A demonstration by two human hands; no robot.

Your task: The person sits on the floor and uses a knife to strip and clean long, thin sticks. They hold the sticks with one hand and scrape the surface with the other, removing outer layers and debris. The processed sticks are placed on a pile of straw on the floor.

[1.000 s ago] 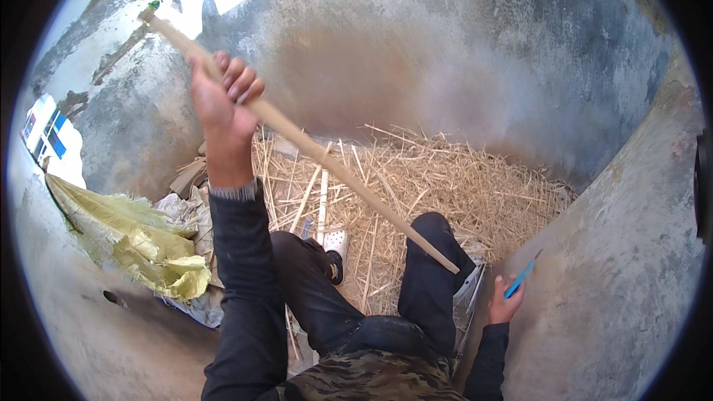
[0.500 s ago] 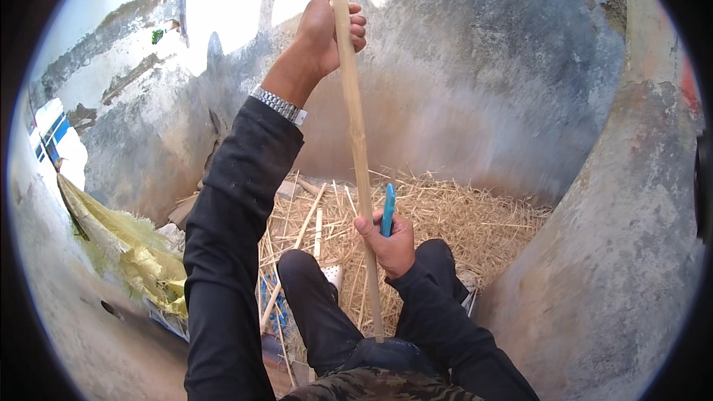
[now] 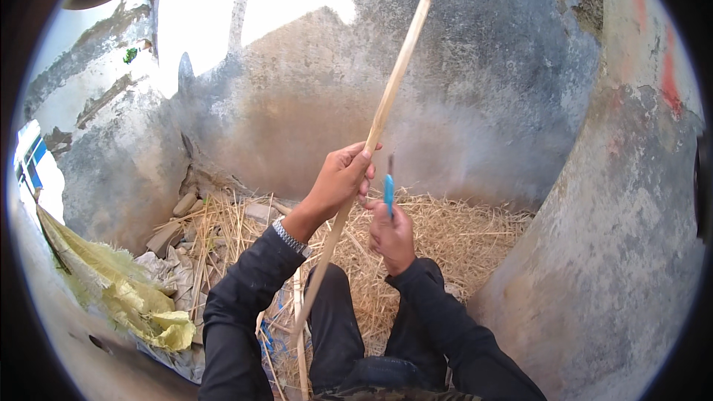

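Observation:
My left hand (image 3: 336,184), a metal-banded watch at its wrist, is closed around the middle of a long pale bamboo or wooden strip (image 3: 396,80). The strip slants from between my legs up to a cut end at upper right. Beside it, my right hand (image 3: 392,240) grips a small knife (image 3: 388,193) by its blue handle. The dark, narrow blade points upward, close to the strip but apparently apart from it.
Straw and shavings (image 3: 460,234) cover the ground in front of my knees. A weathered wall (image 3: 475,89) curves behind, with another wall (image 3: 594,252) close on my right. A torn yellow sack (image 3: 141,304) hangs at the left near stones and loose strips.
My left hand has come down along with the strip, which now tilts to the right with its upper end in view. My right hand has let the strip go and holds just the knife.

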